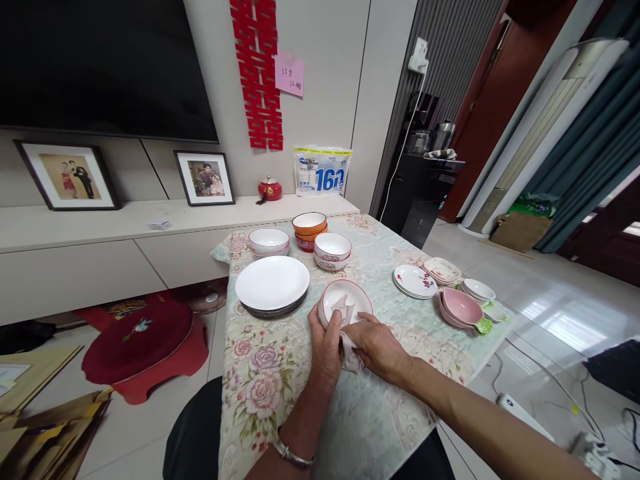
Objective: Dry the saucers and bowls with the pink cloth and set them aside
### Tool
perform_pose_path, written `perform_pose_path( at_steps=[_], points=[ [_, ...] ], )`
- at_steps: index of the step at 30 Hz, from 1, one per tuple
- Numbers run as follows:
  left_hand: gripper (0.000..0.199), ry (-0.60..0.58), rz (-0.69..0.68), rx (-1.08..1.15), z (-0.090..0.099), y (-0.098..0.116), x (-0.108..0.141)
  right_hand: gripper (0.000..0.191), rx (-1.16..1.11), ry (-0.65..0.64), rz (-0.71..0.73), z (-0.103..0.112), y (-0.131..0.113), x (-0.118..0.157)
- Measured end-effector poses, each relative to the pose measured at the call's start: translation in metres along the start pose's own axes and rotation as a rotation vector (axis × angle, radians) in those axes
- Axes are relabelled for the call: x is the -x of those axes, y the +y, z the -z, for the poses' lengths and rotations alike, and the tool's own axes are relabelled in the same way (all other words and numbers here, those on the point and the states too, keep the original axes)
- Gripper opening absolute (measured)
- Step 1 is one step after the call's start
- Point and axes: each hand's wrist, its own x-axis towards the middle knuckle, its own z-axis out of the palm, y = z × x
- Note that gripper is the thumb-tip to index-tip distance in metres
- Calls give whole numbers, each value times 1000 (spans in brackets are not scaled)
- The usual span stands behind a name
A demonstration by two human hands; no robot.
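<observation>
A white bowl with a red rim (pixel 361 293) is tilted toward me above the near part of the table. My left hand (pixel 326 343) grips its left side, thumb over the rim. In my right hand (pixel 379 347) is a pale pink cloth (pixel 352 357), bunched up and partly lying inside the bowl; the right fingertips are partly hidden. Just beyond to the left stands a stack of plates, a white one (pixel 273 283) on top. Behind the bowl are two stacked white bowls with a floral band (pixel 333 248), an orange bowl stack (pixel 309 225) and more white bowls (pixel 269 240).
Small flowered plates (pixel 415 281), a square-looking dish (pixel 442 269), pink bowls (pixel 463 308) and small white bowls (pixel 479 291) sit along the table's right edge. A floral cloth (pixel 280 393) covers the table. Behind stands a low cabinet (pixel 200 223); a red stool (pixel 150 353) is at left.
</observation>
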Motion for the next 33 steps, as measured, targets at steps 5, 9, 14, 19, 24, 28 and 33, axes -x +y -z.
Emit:
perform_pose_path(
  at_steps=[5, 9, 14, 19, 24, 28, 33],
  points=[
    [54, 65, 14, -122, 8, 0, -7, 29, 109, -31, 137, 8, 23, 7],
    [52, 70, 43, -122, 9, 4, -9, 36, 100, 6, 172, 22, 47, 10],
    [49, 116, 102, -58, 10, 4, -11, 38, -437, 480, -90, 22, 76, 11],
    [49, 133, 133, 44, 7, 5, -10, 20, -986, 688, -531, 9, 89, -6],
    [47, 122, 242, 216, -1, 14, -6, 28, -1214, 636, -499, 1, 68, -36],
    [44, 56, 333, 244, -6, 20, -2, 36, -1625, 593, -456, 2, 52, -55],
    [44, -53, 440, 262, -7, 25, 0, 37, -1793, 473, -394, -15, 51, -66]
  ],
)
